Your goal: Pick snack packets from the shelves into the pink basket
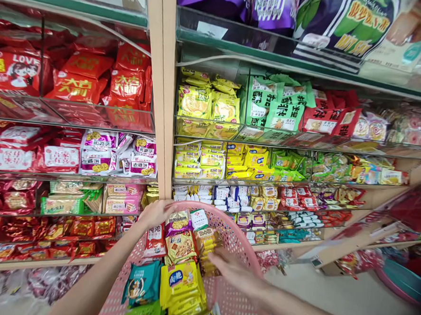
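A pink plastic basket (246,245) with a perforated wall is tilted toward me below the shelves. My left hand (156,212) is closed over its far left rim. My right hand (234,269) is inside the basket on the right, slightly blurred, its fingers stretched out against a stack of golden-brown snack packets (208,243). Beside that stack lie a cream and red packet (181,246), a purple packet (178,222), a white packet (199,219) and a red and white packet (155,241). Nearer me are yellow packets (180,281), a teal packet (142,282) and a green packet (144,313).
Shelves of wrapped snacks rise ahead, split by a wooden upright (165,93). Red packets (80,85) fill the left side; yellow packets (195,102) and mint-green packets (287,105) sit right. Glass shelf edges jut out above. A blue basin (404,278) stands at the far right.
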`<state>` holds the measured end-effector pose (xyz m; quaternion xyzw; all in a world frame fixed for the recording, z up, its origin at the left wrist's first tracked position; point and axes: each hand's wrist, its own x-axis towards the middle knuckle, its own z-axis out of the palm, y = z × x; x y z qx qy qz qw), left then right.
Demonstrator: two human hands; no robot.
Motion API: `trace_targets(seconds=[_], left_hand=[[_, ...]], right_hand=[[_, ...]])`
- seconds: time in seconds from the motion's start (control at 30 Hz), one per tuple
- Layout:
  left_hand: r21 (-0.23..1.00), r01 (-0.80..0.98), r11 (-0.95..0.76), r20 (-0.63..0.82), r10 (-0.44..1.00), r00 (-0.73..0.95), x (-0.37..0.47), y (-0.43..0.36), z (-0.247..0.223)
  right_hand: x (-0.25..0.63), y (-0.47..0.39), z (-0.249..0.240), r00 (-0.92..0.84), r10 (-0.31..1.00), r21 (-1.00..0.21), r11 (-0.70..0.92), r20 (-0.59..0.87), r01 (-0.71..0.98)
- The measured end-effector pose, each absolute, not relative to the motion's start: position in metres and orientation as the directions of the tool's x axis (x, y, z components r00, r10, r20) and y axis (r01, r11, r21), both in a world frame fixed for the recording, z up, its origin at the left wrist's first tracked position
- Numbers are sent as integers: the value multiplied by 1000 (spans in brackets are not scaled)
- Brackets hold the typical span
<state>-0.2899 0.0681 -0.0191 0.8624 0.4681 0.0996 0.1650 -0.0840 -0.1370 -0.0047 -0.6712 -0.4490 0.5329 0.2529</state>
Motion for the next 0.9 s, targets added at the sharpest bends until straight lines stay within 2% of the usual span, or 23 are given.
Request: trace_targets(seconds=[0.07, 0.1, 0.17, 0.33, 0.47, 0.57, 0.67, 0.9], left_hand=[[391, 761, -517, 26, 833, 553, -291, 67, -18], [396, 756, -521, 28, 830, 557, -291, 67, -18], [398, 758, -516, 27, 833, 553, -292, 68, -19], [380, 776, -503, 32, 846, 532, -293, 72, -26], [394, 764, -510, 34, 839, 543, -294, 73, -27], [398, 767, -504, 24, 841, 540, -293, 73, -26], [392, 776, -494, 19, 848, 530, -293, 72, -24], [392, 765, -511, 31, 838, 544, -293, 71, -24]], right_hand=[[-72, -110, 29, 39, 964, -764, -231, -261, 602], [-67, -96, 46, 24, 992, -725, -107, -124, 680], [-57, -70, 80, 70, 992, -620, 10, 103, 784], [-44, -23, 136, 62, 975, -427, 37, 214, 903], [-42, 3, 138, -3, 896, -198, 101, 443, 975], [-41, 16, 129, -81, 840, -14, 105, 536, 994], [-38, 24, 123, -109, 823, 50, 98, 557, 994], [-23, 34, 121, -163, 816, 115, 119, 555, 986]])
